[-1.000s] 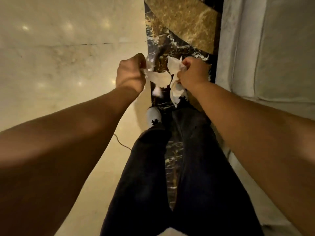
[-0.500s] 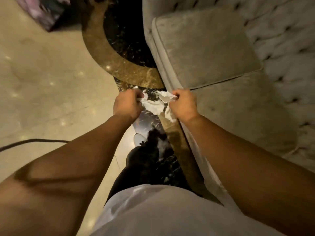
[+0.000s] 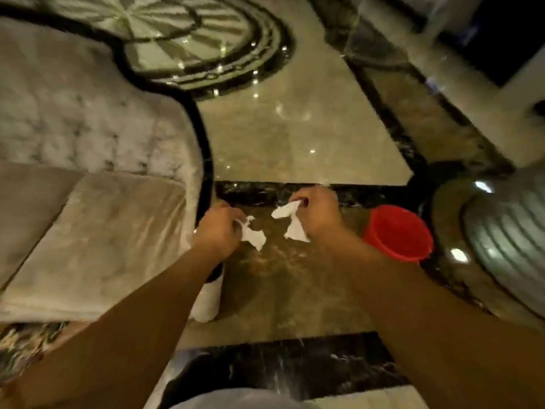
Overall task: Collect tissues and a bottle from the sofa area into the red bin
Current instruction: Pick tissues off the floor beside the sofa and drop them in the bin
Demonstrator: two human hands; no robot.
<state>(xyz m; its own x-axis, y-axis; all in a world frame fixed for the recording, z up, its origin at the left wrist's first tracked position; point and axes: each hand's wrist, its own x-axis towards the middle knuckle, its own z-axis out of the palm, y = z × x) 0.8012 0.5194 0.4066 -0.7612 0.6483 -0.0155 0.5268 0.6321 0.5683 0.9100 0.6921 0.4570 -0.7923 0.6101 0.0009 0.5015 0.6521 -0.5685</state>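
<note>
Now tissue (image 3: 292, 222) within right-hand (image 3: 318, 214) grip

Whole frame motion-blurred. Red bin (image 3: 398, 233) inside not readable, near rim hidden behind right forearm. Fingertips of left hand (image 3: 219, 231) and right hand (image 3: 320, 212) buried in tissue scraps (image 3: 253, 236). Sofa (image 3: 88, 202) cut off at left edge. Ribbed object (image 3: 507, 231) lower right unidentifiable.
</note>
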